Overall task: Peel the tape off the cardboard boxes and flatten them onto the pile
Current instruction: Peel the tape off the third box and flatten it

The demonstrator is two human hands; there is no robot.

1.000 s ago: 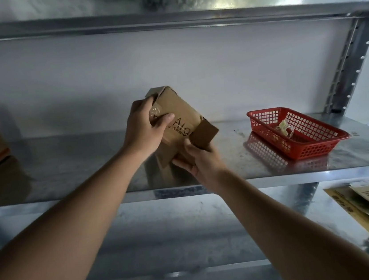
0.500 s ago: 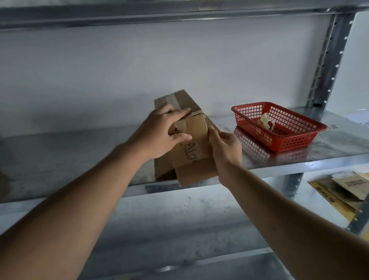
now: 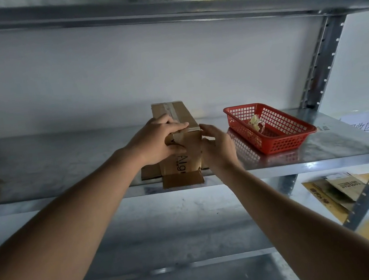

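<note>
- While its fingers curl over the near top corner, the left hand (image 3: 155, 141) grips the cardboard box (image 3: 180, 145), thumb tucked against the front face.
- Opposite it, the right hand (image 3: 218, 146) presses loosely bent fingers against the box's right side; whether they truly clasp it cannot be told.
- Clear tape (image 3: 170, 111) runs along the box's top.
- Standing at the front edge of the metal shelf (image 3: 65, 163), the box has its bottom flaps splayed open, one overhanging the edge.
- A red basket (image 3: 294, 135) holding crumpled tape scraps sits near, to the right.
- Flattened cardboard (image 3: 338, 190) lies on the lower shelf, far right.
</note>
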